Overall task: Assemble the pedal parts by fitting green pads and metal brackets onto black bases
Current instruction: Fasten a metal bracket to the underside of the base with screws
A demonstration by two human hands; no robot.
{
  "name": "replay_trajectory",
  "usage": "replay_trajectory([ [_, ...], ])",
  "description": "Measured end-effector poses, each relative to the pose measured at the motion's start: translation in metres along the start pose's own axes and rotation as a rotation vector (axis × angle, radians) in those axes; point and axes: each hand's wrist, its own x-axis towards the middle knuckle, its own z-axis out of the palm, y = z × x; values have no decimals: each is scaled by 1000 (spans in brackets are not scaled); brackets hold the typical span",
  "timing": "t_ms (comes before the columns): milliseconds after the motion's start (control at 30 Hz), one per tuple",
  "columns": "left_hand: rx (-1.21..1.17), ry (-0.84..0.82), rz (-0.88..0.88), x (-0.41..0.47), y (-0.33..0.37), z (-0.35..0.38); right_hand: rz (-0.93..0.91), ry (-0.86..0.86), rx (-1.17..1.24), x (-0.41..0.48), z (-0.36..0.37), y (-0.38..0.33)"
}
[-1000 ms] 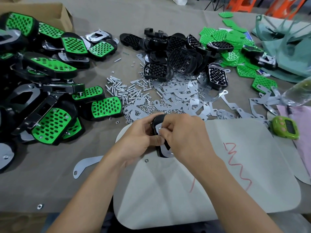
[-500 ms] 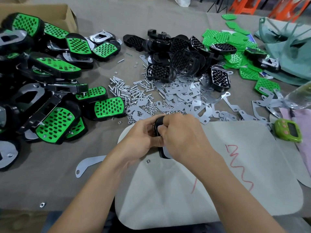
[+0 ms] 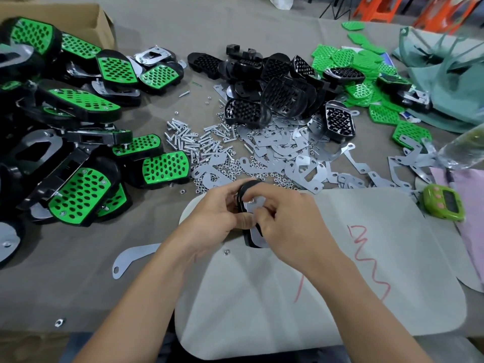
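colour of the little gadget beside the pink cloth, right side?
Lime green gadget with pink buttons and a dark screen. Shows in the head view, the only one.

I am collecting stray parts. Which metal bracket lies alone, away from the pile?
The curved bracket on the grey cloth just left of the white mat. The other loose brackets overlap in the pile farther back.

Bright, even overhead light, soft short shadows under the hands. Mild glare on metal brackets and screws. Wide-angle bending at edges; corners slightly soft, centre sharp.
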Motion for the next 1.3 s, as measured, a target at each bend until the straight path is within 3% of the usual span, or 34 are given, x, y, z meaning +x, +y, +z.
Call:
replay_trajectory([
  [167, 30, 35, 2, 1, 0, 2, 61, 152, -44, -14, 9, -1],
  [267, 11, 36, -9, 0, 1, 2, 99, 142, -53, -18, 10, 1],
  [367, 28, 24, 1, -1, 2, 3, 122, 179, 114, -18, 9, 7],
  [500, 6, 19, -5, -1, 3, 4, 52, 81, 178, -21, 10, 8],
  [667, -7, 18, -20, -1, 5, 6, 110, 201, 61, -19, 12, 8],
  [733, -42, 6, -28, 0, 6, 6, 96, 234, 144, -18, 12, 6],
  [900, -27, 2, -5, 0, 5, 5, 71, 58, 169, -18, 10, 12],
  [1300, -44, 35, -42, 2, 2, 6, 141, 247, 73, -14, 10, 6],
])
